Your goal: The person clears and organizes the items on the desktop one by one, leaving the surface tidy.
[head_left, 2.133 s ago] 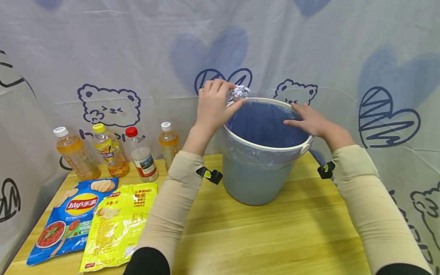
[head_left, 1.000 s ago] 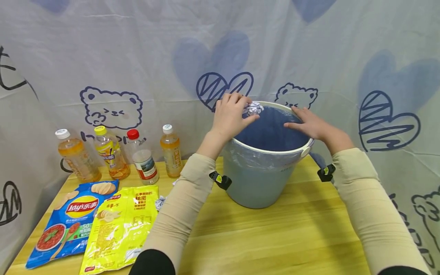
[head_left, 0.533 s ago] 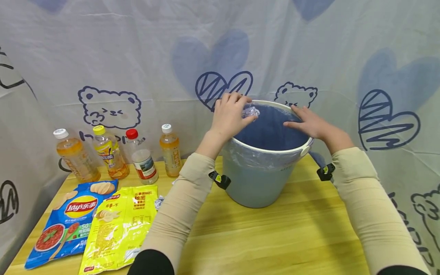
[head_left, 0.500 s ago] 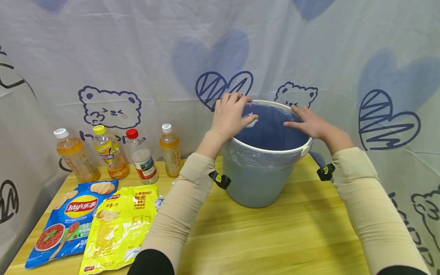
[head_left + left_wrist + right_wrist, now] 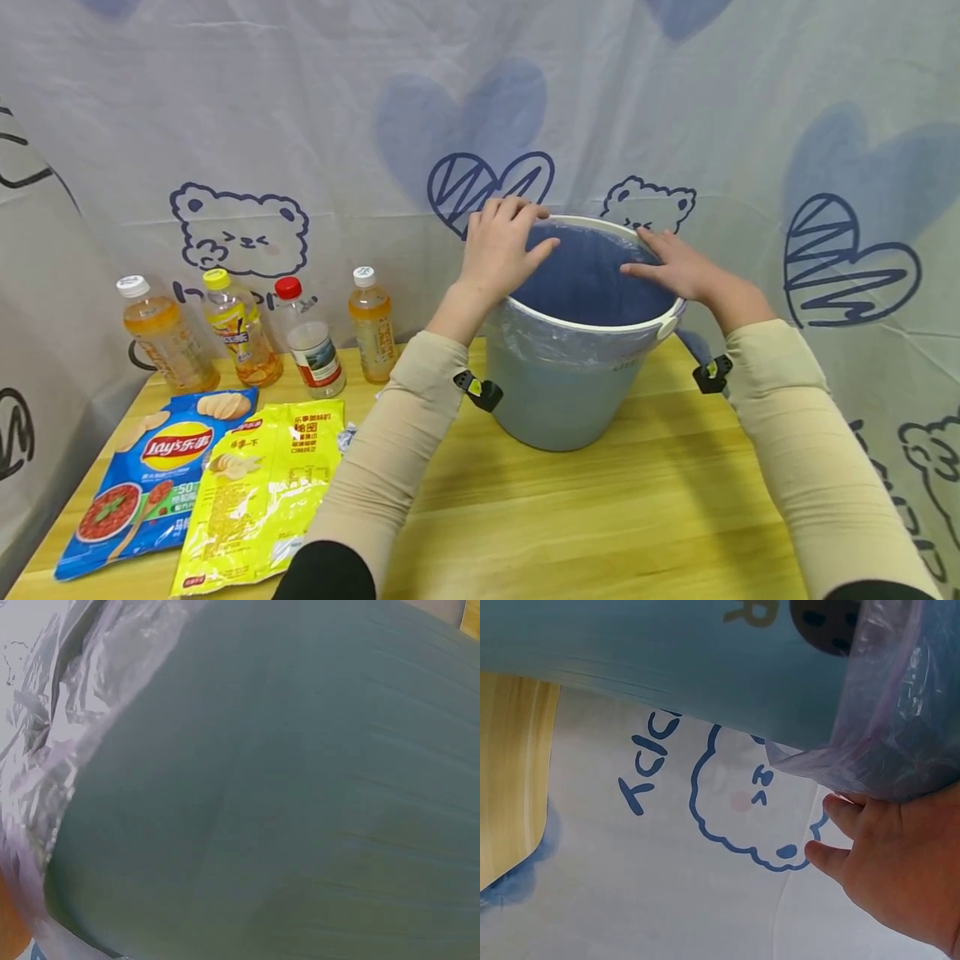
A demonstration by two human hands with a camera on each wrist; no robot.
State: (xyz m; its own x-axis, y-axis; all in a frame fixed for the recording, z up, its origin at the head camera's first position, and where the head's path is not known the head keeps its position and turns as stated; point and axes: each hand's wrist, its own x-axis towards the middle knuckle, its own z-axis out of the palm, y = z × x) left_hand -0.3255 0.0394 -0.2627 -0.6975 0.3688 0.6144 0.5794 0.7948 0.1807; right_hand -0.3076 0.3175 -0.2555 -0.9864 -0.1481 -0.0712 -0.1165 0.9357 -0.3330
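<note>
A grey-blue trash bin (image 5: 558, 400) with a white rim and a clear plastic liner stands upright on the wooden table. My left hand (image 5: 498, 250) is over its left rim, thumb stretched out above the opening, nothing between thumb and fingers. On the right rim rests my right hand (image 5: 678, 265), its thumb pointing inward over the opening. Seen from the right wrist, that hand (image 5: 900, 862) lies against the liner (image 5: 900, 750), with fingertips showing outside the bin. Grey-green bin wall (image 5: 262, 787) fills most of the left wrist view. The bin's bottom is hidden.
At left stand drink bottles with a white cap (image 5: 168, 342), yellow cap (image 5: 240, 333), red cap (image 5: 315, 354) and another white cap (image 5: 372, 329). Blue (image 5: 150, 483) and yellow (image 5: 262, 500) chip bags lie in front. Crumpled paper (image 5: 347, 437) sits beside my left sleeve. A printed curtain hangs behind.
My left hand moved right and down over the bin's opening, then let go of the crumpled paper ball, which dropped inside out of sight. The right hand stayed on the rim.
</note>
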